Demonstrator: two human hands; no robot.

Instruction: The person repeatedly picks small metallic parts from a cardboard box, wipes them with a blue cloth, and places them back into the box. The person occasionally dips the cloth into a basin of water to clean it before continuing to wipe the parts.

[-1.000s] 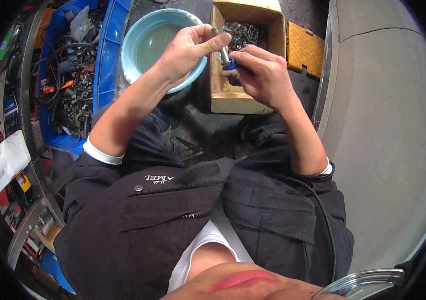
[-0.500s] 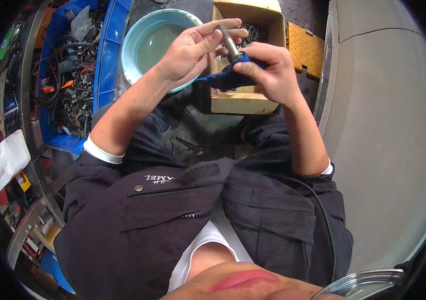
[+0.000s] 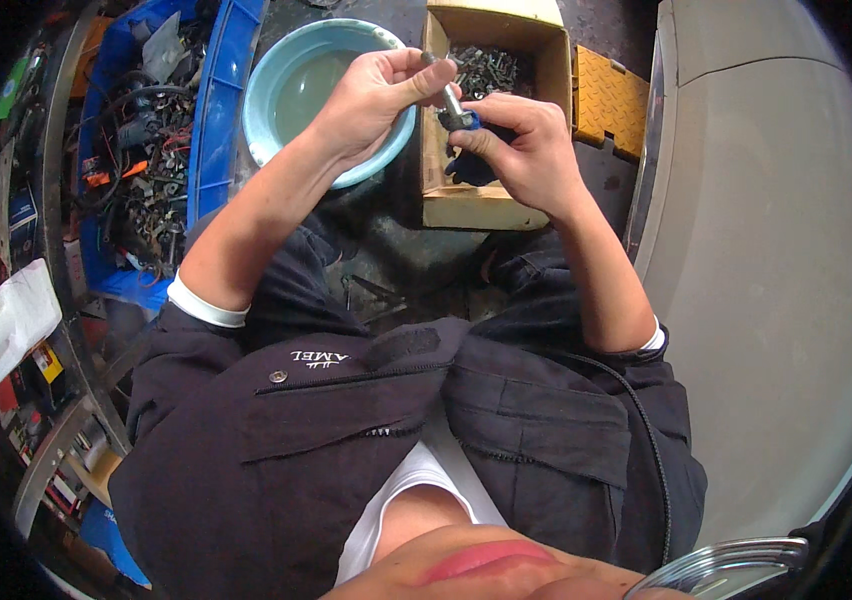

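Observation:
A metal bolt (image 3: 452, 103) with a flanged head is held between my two hands, above the near part of a cardboard box. My left hand (image 3: 382, 100) pinches its shank near the upper end with thumb and fingers. At the head end my right hand (image 3: 529, 145) is closed around a dark blue cloth (image 3: 472, 168), which wraps part of the head and hangs down below the fingers. The cardboard box (image 3: 491, 212) holds many small metal bolts (image 3: 488, 72) at its far end.
Left of the box stands a light blue basin (image 3: 258, 120) of cloudy water. Farther left, a blue crate (image 3: 211, 130) is full of metal parts and wires. A yellow textured plate (image 3: 611, 100) lies right of the box, beside a large beige panel (image 3: 766, 250). Metal shelving (image 3: 51, 200) lines the left edge.
My left fingers have closed onto the bolt's shank, where they were looser before. The cloth's loose end has swung from the left to beneath my right hand.

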